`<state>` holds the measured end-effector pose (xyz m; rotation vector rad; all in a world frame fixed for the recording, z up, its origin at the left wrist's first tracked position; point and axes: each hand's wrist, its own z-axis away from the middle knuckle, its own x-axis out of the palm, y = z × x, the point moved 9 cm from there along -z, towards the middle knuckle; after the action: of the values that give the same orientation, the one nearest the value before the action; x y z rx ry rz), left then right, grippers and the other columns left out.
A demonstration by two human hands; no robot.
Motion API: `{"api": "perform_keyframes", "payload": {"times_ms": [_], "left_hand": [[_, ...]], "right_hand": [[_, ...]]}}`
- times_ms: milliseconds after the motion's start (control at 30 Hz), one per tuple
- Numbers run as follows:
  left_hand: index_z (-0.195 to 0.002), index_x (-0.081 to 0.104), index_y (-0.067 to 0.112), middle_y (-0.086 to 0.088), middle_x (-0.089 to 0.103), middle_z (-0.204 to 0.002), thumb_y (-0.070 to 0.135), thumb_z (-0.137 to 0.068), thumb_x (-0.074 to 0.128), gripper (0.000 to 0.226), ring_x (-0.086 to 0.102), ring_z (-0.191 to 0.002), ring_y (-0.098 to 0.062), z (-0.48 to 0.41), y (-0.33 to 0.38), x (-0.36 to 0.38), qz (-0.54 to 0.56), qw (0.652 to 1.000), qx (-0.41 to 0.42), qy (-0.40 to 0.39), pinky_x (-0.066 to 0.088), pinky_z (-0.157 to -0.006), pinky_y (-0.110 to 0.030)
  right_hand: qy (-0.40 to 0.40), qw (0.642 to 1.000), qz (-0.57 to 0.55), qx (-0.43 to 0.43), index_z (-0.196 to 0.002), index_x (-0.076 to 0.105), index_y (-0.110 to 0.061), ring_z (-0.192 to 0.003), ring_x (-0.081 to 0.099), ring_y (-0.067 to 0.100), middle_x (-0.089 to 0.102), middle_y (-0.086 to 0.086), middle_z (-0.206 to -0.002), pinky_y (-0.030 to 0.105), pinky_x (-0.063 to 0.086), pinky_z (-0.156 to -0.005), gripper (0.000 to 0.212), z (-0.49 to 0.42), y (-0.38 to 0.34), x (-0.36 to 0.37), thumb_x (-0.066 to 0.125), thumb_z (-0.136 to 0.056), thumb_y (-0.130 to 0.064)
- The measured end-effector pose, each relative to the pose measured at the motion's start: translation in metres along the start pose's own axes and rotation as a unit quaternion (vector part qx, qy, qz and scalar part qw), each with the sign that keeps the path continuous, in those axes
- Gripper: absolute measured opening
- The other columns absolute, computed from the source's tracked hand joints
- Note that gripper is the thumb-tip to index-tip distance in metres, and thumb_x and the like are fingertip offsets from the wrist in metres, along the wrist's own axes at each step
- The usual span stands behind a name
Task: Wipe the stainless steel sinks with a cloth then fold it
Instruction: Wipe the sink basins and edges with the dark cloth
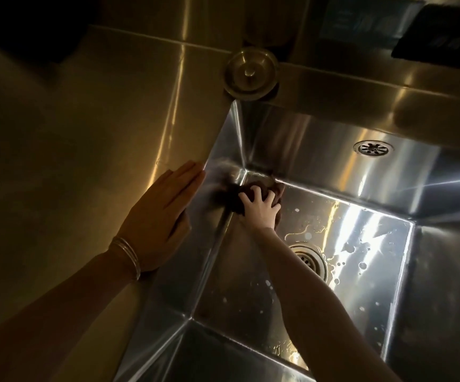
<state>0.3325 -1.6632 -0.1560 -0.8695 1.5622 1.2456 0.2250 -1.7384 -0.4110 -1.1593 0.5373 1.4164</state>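
Observation:
A deep stainless steel sink [361, 224] fills the right of the head view, its floor wet with drops. In its far left bottom corner lies a dark bunched cloth [253, 190]. My right hand [260, 206] reaches down into the sink and grips that cloth with spread, curled fingers, pressing it against the corner. My left hand [162, 213] lies flat, fingers straight and together, on the steel counter at the sink's left rim, with thin bangles on the wrist.
A round drain [310, 259] sits in the sink floor beside my right forearm. An overflow grille [372, 148] is on the far wall. A round metal sink plug [250, 71] rests on the counter behind the sink. The counter [85, 139] stretches left.

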Motion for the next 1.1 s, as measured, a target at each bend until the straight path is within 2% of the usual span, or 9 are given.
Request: {"api": "perform_keyframes", "payload": {"times_ms": [167,300,367,467,567,633,700,867,1100], "left_hand": [[-0.144,0.028,0.006,-0.007,0.023,-0.151,0.02,-0.087,0.034,0.059,0.009,-0.143,-0.005,0.0,-0.003,0.001,0.003,1.0,-0.013,-0.013,0.007,-0.117,-0.024],[-0.146,0.024,0.008,-0.003,0.019,-0.153,0.018,-0.086,0.034,0.061,0.01,-0.143,-0.009,0.001,-0.002,0.001,-0.002,1.0,-0.007,-0.024,0.007,-0.118,-0.027],[-0.146,0.023,0.01,-0.003,0.018,-0.153,0.02,-0.086,0.033,0.062,0.008,-0.143,-0.007,0.001,-0.002,0.002,0.0,0.999,-0.012,-0.031,0.007,-0.118,-0.027],[-0.146,0.021,0.012,-0.002,0.017,-0.153,0.022,-0.086,0.033,0.062,0.006,-0.143,-0.005,0.001,-0.003,0.003,0.004,0.999,-0.012,-0.036,0.006,-0.117,-0.025],[-0.147,0.018,0.014,0.004,0.014,-0.152,0.022,-0.085,0.035,0.064,0.004,-0.142,-0.001,0.001,-0.003,0.001,0.011,1.0,-0.003,-0.023,0.005,-0.117,-0.023],[-0.147,0.017,0.014,0.007,0.014,-0.151,0.023,-0.085,0.035,0.065,0.003,-0.142,0.0,0.0,-0.001,0.0,0.015,1.0,0.004,-0.012,0.004,-0.117,-0.023],[-0.146,0.019,0.012,0.005,0.015,-0.151,0.022,-0.085,0.035,0.064,0.005,-0.142,-0.003,0.001,-0.001,0.0,0.021,1.0,0.008,-0.013,0.008,-0.116,-0.026],[-0.144,0.028,0.006,-0.01,0.026,-0.15,0.021,-0.084,0.035,0.062,0.021,-0.139,-0.02,0.0,0.001,0.001,0.0,1.0,0.02,-0.021,0.016,-0.114,-0.036],[-0.142,0.032,0.002,-0.014,0.031,-0.148,0.028,-0.083,0.036,0.065,0.022,-0.137,-0.022,0.002,0.0,0.002,-0.021,0.999,0.023,-0.014,0.015,-0.113,-0.035]], "right_hand": [[0.058,0.997,-0.043,-0.012,-0.125,0.053,-0.024,-0.111,0.039,0.045,0.043,0.014,-0.131,0.053,0.045,-0.089,0.043,0.004,0.006,-0.04,0.064,-0.084,-0.025],[0.418,0.902,-0.095,-0.046,-0.106,0.063,-0.019,-0.101,0.047,0.044,0.055,0.017,-0.116,0.043,0.047,-0.08,0.034,0.037,0.007,-0.153,0.07,-0.073,-0.025],[0.515,0.852,-0.082,-0.041,-0.107,0.059,-0.023,-0.105,0.042,0.038,0.052,0.012,-0.118,0.038,0.042,-0.081,0.031,0.051,0.007,-0.185,0.06,-0.078,-0.031],[0.46,0.887,-0.029,-0.008,-0.108,0.062,-0.024,-0.104,0.038,0.036,0.055,0.014,-0.117,0.045,0.043,-0.079,0.033,0.033,0.012,-0.164,0.054,-0.079,-0.035],[0.24,0.967,-0.044,0.07,-0.118,0.058,-0.024,-0.113,0.034,0.039,0.047,0.015,-0.13,0.054,0.04,-0.089,0.035,-0.003,0.044,-0.092,0.06,-0.084,-0.03],[0.172,0.977,-0.059,0.108,-0.124,0.055,-0.024,-0.116,0.033,0.04,0.042,0.015,-0.133,0.054,0.037,-0.094,0.038,-0.008,0.06,-0.072,0.059,-0.086,-0.027],[0.264,0.961,-0.048,0.065,-0.117,0.061,-0.022,-0.108,0.036,0.037,0.05,0.017,-0.124,0.051,0.042,-0.087,0.036,0.008,0.055,-0.099,0.062,-0.081,-0.026],[0.555,0.83,-0.04,-0.033,-0.111,0.057,-0.028,-0.11,0.037,0.032,0.042,0.004,-0.122,0.04,0.042,-0.086,0.036,0.079,0.059,-0.202,0.065,-0.077,-0.022],[0.432,0.898,0.085,0.005,-0.104,0.068,-0.024,-0.106,0.037,0.035,0.048,0.008,-0.119,0.053,0.041,-0.088,0.036,0.044,0.078,-0.141,0.076,-0.069,-0.019]]}}
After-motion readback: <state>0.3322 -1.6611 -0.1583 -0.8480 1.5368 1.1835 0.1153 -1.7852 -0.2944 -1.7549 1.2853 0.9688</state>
